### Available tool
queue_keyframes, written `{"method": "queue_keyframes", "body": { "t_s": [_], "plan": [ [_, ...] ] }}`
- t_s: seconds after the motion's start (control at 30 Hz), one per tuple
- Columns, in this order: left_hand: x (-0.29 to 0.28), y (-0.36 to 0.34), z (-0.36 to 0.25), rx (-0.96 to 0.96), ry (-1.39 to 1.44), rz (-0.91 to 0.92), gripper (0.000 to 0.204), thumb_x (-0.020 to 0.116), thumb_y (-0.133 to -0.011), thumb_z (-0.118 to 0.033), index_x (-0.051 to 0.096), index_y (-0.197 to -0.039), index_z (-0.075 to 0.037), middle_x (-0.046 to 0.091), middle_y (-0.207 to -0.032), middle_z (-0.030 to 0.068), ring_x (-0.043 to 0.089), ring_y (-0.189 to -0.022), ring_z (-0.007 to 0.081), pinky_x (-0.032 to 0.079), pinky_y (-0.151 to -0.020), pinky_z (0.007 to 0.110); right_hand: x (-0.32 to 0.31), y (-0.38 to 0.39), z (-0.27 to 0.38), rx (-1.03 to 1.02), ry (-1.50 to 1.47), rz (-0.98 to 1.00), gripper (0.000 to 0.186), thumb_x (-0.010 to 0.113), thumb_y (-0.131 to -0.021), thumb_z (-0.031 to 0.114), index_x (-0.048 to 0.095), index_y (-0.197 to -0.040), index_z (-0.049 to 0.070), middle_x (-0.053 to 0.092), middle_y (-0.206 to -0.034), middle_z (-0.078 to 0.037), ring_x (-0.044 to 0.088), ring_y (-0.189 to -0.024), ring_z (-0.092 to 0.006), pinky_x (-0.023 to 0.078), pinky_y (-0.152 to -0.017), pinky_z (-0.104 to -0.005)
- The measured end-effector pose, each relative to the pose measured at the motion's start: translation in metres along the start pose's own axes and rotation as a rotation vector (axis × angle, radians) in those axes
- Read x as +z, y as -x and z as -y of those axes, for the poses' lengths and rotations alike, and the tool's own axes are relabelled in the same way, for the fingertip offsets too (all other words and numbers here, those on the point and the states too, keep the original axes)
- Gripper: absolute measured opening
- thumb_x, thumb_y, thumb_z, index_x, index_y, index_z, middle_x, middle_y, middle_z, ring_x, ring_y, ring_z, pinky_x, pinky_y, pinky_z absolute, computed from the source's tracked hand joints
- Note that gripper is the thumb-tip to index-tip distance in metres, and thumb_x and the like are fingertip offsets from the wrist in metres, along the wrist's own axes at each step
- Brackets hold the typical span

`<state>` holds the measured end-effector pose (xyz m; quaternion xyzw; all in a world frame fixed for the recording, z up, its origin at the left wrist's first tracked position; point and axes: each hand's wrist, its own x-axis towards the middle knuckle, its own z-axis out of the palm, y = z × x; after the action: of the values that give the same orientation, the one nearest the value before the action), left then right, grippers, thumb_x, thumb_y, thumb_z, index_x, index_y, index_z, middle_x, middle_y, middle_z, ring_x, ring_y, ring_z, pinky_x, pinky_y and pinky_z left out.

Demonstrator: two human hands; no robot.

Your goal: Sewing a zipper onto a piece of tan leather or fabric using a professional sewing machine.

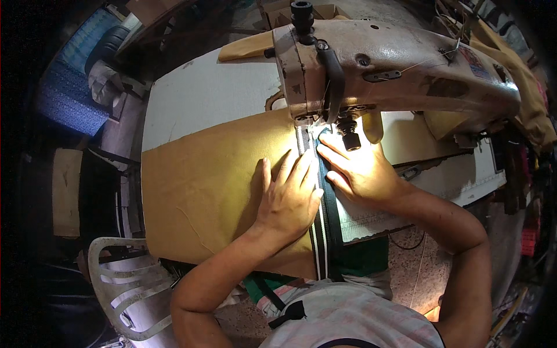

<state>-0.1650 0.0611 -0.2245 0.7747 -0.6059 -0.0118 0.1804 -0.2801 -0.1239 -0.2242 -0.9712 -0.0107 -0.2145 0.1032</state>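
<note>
My left hand (291,194) lies flat with fingers spread, across the edge of a large tan fabric panel (197,185) and a long strip with black and white stripes (320,249). A dark navy band (332,217) runs alongside that strip; whether it is a zipper tape I cannot tell. Close to the needle area, my right hand (362,171) rests with its fingers stretched out, their tips on the dark band. Above both hands stands a worn sewing machine (394,69), its lamp lighting the work. Under the machine head, the strip's far end is partly hidden.
The white tabletop (209,87) carries the panel, and another tan piece (246,47) lies behind. A white plastic chair (125,284) stands at the lower left. Blue patterned cloth (72,95) is at the far left; tan cloth (513,75) hangs at the right.
</note>
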Motion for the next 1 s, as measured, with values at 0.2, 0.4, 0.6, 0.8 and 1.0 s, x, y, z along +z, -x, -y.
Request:
{"method": "queue_keyframes", "body": {
  "t_s": [0.2,0.4,0.6,0.8,1.0],
  "plan": [
    [-0.001,-0.005,0.002,-0.011,-0.025,0.033,0.053,0.059,-0.093,-0.027,0.054,-0.136,0.002,0.048,-0.146,0.0174,0.038,-0.142,0.0341,0.021,-0.113,0.070,-0.004,-0.004,0.001,-0.014,0.118,-0.003,0.050,0.068,-0.085,0.034,0.065,-0.127,0.006,0.061,-0.129,-0.017,0.050,-0.130,-0.0387,0.028,-0.110,-0.0640],
    [-0.001,-0.013,0.010,0.002,-0.037,0.022,0.052,0.057,-0.093,-0.028,0.053,-0.137,0.002,0.047,-0.147,0.0180,0.037,-0.142,0.0345,0.021,-0.113,0.071,-0.003,-0.009,-0.008,0.047,-0.064,0.095,0.054,0.064,-0.094,0.027,0.054,-0.141,0.003,0.047,-0.152,-0.015,0.044,-0.139,-0.0354,0.020,-0.120,-0.0554],
    [-0.003,-0.005,0.003,-0.004,-0.039,0.023,0.054,0.062,-0.092,-0.031,0.054,-0.136,0.000,0.046,-0.144,0.0152,0.036,-0.141,0.0327,0.022,-0.110,0.074,-0.007,-0.001,-0.004,0.025,-0.097,0.084,0.050,0.069,-0.085,0.029,0.061,-0.129,0.006,0.055,-0.135,-0.017,0.047,-0.131,-0.0370,0.029,-0.111,-0.0582],
    [-0.010,0.011,-0.015,-0.058,-0.008,0.007,0.059,0.068,-0.088,-0.034,0.055,-0.134,0.000,0.047,-0.143,0.0197,0.037,-0.138,0.0375,0.019,-0.114,0.068,-0.035,0.036,0.041,0.055,-0.104,0.208,0.053,0.074,-0.084,0.029,0.059,-0.128,0.005,0.054,-0.137,-0.013,0.047,-0.129,-0.0322,0.030,-0.109,-0.0568],
    [-0.011,0.020,-0.033,-0.084,-0.012,-0.111,0.054,0.077,-0.078,-0.038,0.064,-0.114,0.000,0.052,-0.113,0.0144,0.047,-0.106,0.0316,0.038,-0.088,0.047,-0.032,0.071,0.079,0.202,-0.109,0.153,0.058,0.078,-0.080,0.031,0.058,-0.129,0.005,0.052,-0.137,-0.011,0.043,-0.131,-0.0315,0.028,-0.109,-0.0605]
  ]
}}
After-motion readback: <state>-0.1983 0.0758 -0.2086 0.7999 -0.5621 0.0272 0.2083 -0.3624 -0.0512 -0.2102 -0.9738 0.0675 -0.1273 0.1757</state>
